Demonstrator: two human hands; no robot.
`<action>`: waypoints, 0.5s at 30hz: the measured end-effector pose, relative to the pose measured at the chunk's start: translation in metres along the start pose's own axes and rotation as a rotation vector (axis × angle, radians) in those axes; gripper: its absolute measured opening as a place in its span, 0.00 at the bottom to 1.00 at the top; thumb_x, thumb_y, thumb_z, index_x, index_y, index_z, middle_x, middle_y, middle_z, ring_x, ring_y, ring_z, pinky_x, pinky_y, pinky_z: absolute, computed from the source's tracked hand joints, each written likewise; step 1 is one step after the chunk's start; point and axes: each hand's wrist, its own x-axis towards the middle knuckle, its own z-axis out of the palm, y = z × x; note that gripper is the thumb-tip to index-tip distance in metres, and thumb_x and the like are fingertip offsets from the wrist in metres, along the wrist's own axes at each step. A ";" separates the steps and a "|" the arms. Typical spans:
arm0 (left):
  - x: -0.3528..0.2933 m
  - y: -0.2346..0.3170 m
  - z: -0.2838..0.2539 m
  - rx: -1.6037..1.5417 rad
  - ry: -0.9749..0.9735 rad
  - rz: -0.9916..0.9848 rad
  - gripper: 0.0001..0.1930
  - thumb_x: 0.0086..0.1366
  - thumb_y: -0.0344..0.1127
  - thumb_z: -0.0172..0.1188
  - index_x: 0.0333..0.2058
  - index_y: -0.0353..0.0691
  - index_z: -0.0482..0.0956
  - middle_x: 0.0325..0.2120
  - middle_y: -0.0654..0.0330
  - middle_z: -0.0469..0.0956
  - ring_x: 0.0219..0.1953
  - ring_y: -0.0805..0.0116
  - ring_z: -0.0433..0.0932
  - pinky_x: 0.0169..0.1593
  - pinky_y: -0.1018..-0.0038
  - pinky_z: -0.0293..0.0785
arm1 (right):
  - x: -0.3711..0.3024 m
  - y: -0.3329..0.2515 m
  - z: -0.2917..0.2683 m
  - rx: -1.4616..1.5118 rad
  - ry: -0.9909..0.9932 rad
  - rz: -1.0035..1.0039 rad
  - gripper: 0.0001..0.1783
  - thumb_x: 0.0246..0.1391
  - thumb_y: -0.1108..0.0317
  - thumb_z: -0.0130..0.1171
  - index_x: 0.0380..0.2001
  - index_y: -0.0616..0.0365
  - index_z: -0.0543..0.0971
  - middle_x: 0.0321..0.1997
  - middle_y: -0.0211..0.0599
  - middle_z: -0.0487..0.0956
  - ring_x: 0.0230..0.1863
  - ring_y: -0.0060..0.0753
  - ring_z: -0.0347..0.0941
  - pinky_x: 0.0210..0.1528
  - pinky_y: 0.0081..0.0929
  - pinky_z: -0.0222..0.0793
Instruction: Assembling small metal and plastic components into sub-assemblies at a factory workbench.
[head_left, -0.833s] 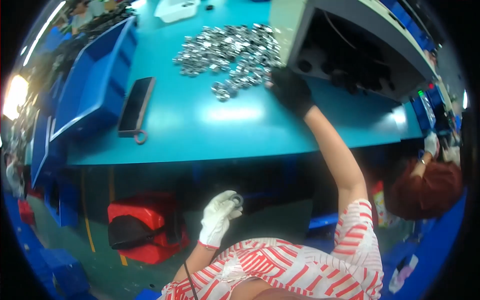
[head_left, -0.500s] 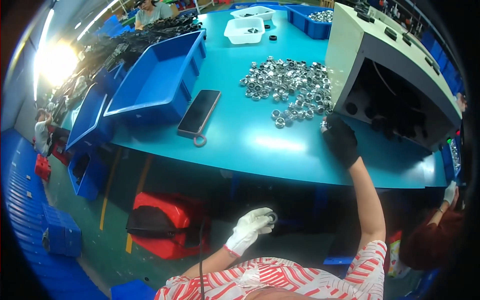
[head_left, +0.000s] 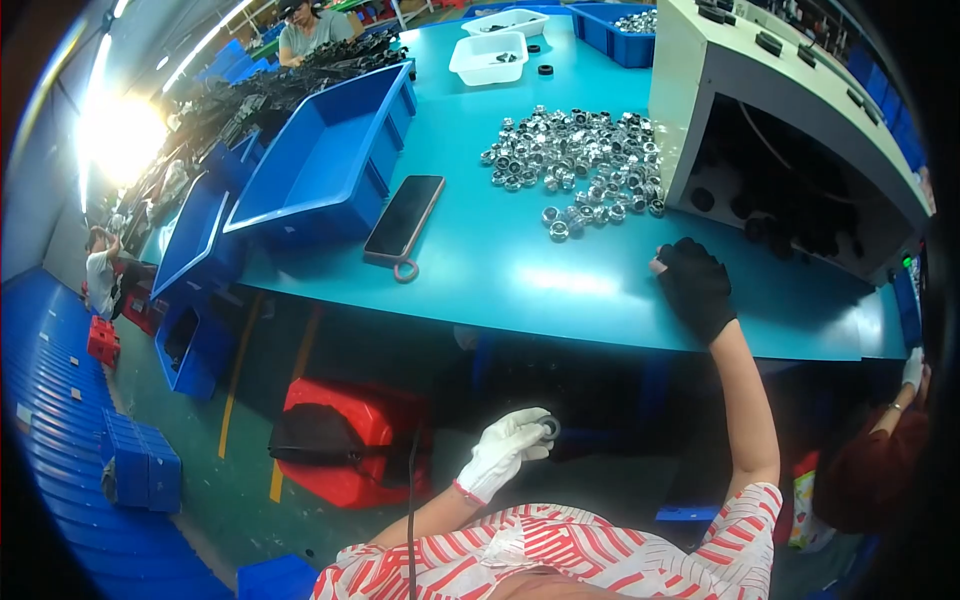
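Note:
My left hand [head_left: 507, 452], in a white glove, is in front of the table's near edge. Its fingers pinch a small dark grey ring [head_left: 549, 427]. On the right, my right hand [head_left: 692, 290] wears a black glove with bare fingertips. It is over the table with its fingers curled down; what they hold, if anything, is hidden. Beyond it lies a heap of shiny silver ring-shaped metal parts [head_left: 580, 150], a few of them loose at the near side. A cream-coloured housing [head_left: 690, 75] with dark round parts in its open cavity stands beside this hand.
A large blue bin [head_left: 330, 140] and a phone [head_left: 405, 220] lie on the turquoise table [head_left: 460, 290] at left. White trays [head_left: 490, 60] and a blue bin of metal parts [head_left: 625, 45] are at the back. A red stool [head_left: 350, 440] is below. Other people work nearby.
My right hand has drawn slightly nearer and right, away from the heap; the silver part at its fingertips no longer shows. My left hand keeps its hold on the ring. The view has shifted slightly.

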 end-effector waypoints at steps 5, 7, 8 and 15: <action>-0.006 -0.001 0.006 -0.002 0.025 0.034 0.21 0.61 0.32 0.59 0.52 0.32 0.68 0.37 0.57 0.77 0.35 0.66 0.80 0.37 0.74 0.80 | -0.024 -0.006 -0.003 0.251 0.028 -0.099 0.13 0.47 0.64 0.60 0.38 0.53 0.78 0.37 0.37 0.76 0.35 0.42 0.74 0.37 0.34 0.70; -0.002 0.002 0.006 -0.045 0.040 0.045 0.20 0.59 0.31 0.60 0.50 0.36 0.71 0.36 0.59 0.77 0.34 0.65 0.80 0.37 0.72 0.80 | -0.037 -0.029 -0.017 0.484 -0.001 -0.042 0.17 0.45 0.70 0.62 0.41 0.55 0.77 0.39 0.38 0.76 0.36 0.41 0.76 0.38 0.32 0.71; 0.001 0.006 0.006 -0.059 0.066 0.050 0.20 0.59 0.31 0.61 0.50 0.37 0.71 0.35 0.59 0.78 0.34 0.65 0.79 0.36 0.72 0.80 | -0.046 -0.043 -0.018 0.734 0.016 -0.028 0.19 0.43 0.75 0.64 0.42 0.57 0.76 0.39 0.39 0.77 0.37 0.38 0.77 0.40 0.28 0.71; 0.005 0.019 0.011 -0.093 0.014 0.107 0.22 0.57 0.32 0.64 0.50 0.35 0.70 0.39 0.56 0.78 0.37 0.66 0.80 0.36 0.73 0.82 | -0.127 -0.117 0.004 1.357 -0.203 0.269 0.19 0.43 0.75 0.65 0.41 0.60 0.76 0.37 0.38 0.78 0.36 0.29 0.76 0.38 0.22 0.71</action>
